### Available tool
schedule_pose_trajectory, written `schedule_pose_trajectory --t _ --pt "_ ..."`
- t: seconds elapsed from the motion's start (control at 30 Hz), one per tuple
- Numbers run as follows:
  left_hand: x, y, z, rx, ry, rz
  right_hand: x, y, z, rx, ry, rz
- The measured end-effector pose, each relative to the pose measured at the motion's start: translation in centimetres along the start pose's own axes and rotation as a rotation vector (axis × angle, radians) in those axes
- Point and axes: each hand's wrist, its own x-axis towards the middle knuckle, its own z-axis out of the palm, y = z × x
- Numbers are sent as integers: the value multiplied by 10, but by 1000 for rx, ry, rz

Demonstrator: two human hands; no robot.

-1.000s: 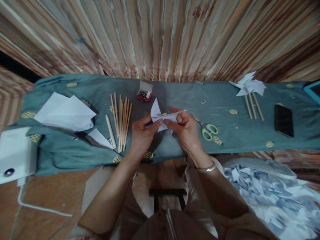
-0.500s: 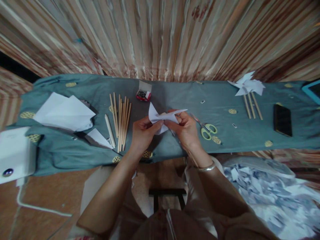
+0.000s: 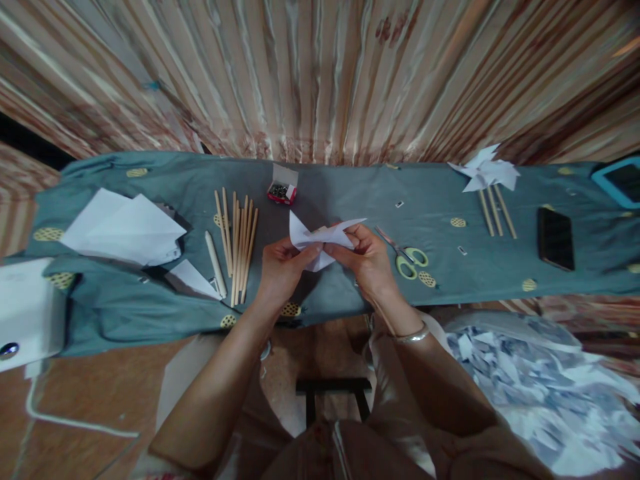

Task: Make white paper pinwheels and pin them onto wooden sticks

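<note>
A white paper pinwheel (image 3: 320,236) with curled points is held above the table's front half. My left hand (image 3: 284,267) pinches its left side, thumb near the centre. From the right, my right hand (image 3: 367,261) grips it too, its thumb almost meeting the left one. Fingertips behind the paper are partly hidden. Green-handled scissors (image 3: 409,257) lie just right of my right hand. Left of my left hand are several wooden sticks (image 3: 243,250), and a small open box of pins (image 3: 283,187) stands behind the hands.
White paper sheets (image 3: 125,230) and a white pen-like tool (image 3: 215,263) lie left. Finished pinwheels (image 3: 487,170) on sticks, a black phone (image 3: 556,238) and a blue-framed device (image 3: 620,181) are right. A bag of paper scraps (image 3: 540,387) sits below; a white appliance (image 3: 30,313) stands far left.
The view has shifted slightly, moving the table items a little left in the picture. Both hands still hold the paper, which has tilted slightly between the fingers.
</note>
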Motion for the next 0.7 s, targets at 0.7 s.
schedule_pose_trajectory --t 0.7 --pt "-5 -3 5 -127 -8 -108 -4 -3 1 66 18 50"
